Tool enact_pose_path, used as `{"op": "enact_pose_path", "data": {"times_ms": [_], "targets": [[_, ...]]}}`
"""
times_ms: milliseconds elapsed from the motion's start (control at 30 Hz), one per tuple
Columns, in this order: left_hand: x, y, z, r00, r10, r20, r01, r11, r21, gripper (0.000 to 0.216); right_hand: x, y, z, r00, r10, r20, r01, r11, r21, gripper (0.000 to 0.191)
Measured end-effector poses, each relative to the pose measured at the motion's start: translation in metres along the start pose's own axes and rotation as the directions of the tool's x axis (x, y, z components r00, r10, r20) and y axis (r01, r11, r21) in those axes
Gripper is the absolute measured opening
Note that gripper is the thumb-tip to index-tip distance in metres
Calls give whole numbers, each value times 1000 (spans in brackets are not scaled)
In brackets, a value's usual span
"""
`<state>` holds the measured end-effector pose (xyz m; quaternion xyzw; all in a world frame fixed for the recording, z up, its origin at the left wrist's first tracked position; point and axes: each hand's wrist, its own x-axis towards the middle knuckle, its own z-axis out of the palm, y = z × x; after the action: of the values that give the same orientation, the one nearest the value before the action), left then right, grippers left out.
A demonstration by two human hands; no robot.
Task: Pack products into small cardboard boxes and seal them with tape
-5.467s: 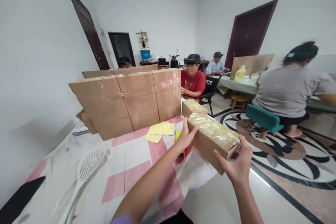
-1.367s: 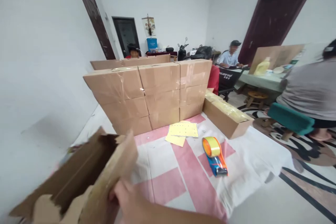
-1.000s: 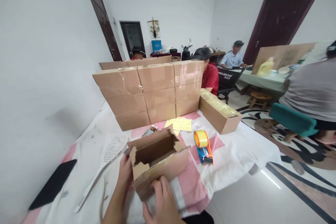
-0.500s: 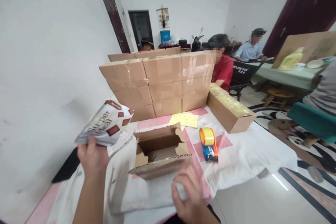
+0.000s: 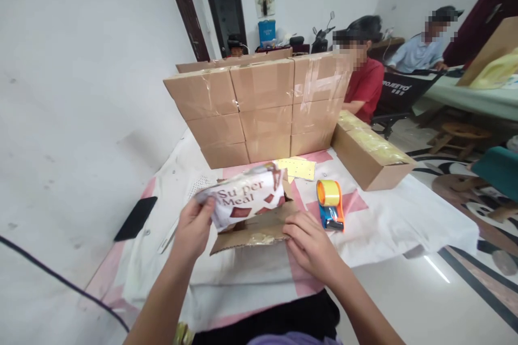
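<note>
My left hand (image 5: 196, 226) grips the lower left corner of a white food pouch (image 5: 246, 199) printed "Super Meal" with brown squares. The pouch is tilted over the mouth of a small open cardboard box (image 5: 251, 237) and hides much of its inside. On the right, my right hand (image 5: 309, 240) has its fingers closed over the edge of the box's near flap. Just past that hand lies a tape dispenser (image 5: 331, 205) with a yellow roll, in orange and blue.
Behind stands a wall of stacked cartons (image 5: 263, 113). A long taped carton (image 5: 368, 151) sits at the right, yellow perforated sheets (image 5: 297, 168) by the stack. A black flat object (image 5: 136, 219) lies left. A person in red (image 5: 366, 86) sits beyond the cartons.
My left hand has brought the pouch rightward from beside the box to over its opening. My right hand has moved up and taken hold of the near flap. The view has shifted.
</note>
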<state>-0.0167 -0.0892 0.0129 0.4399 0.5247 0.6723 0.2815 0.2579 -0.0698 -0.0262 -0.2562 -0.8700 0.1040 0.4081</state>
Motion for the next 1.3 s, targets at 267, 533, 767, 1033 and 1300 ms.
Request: {"op": "enact_pose_path", "data": {"times_ms": [267,533,767,1033,1300], "targets": [[21,-25,20,896,-66,439,-139,898,418,26,-7,0,11,999,35,-27,-34,999,42,27],[20,-9,27,641,-80,763,-632,508,585,33,-10,-1,10,998,26,-53,-24,999,43,25],[-1,-22,-46,751,445,487,-635,690,348,53,-14,24,15,905,353,-238,-283,916,285,41],[-26,-62,-48,953,25,301,-200,799,568,61,6,61,48,754,654,64,-482,485,730,73],[8,-31,-5,859,214,465,-509,444,737,73,11,62,48,773,633,55,-483,530,698,72]]}}
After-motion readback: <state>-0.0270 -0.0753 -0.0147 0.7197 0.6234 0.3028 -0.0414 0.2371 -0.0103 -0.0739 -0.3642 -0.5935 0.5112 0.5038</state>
